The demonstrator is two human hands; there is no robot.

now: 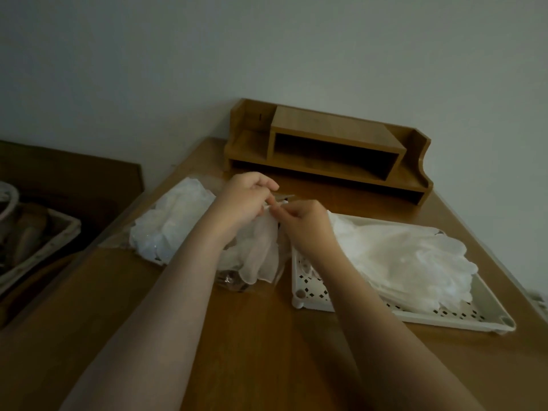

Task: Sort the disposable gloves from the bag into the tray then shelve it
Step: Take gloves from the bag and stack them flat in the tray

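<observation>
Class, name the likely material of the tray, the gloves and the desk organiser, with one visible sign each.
Tray: probably plastic, matte cream, punched holes.
Gloves: thin translucent plastic film, crinkled.
Desk organiser: wood or wood-look board, brown, grain faint.

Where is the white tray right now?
In the head view, the white tray sits on the right side of the wooden table, beside the right hand and in front of the wooden shelf.

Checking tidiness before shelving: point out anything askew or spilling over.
The gloves in the tray spill over its far-left rim instead of lying flat inside the white tray. The tray sits at an angle to the table edge. Both hands, left hand and right hand, pinch one glove. Nothing looks damaged.
</observation>
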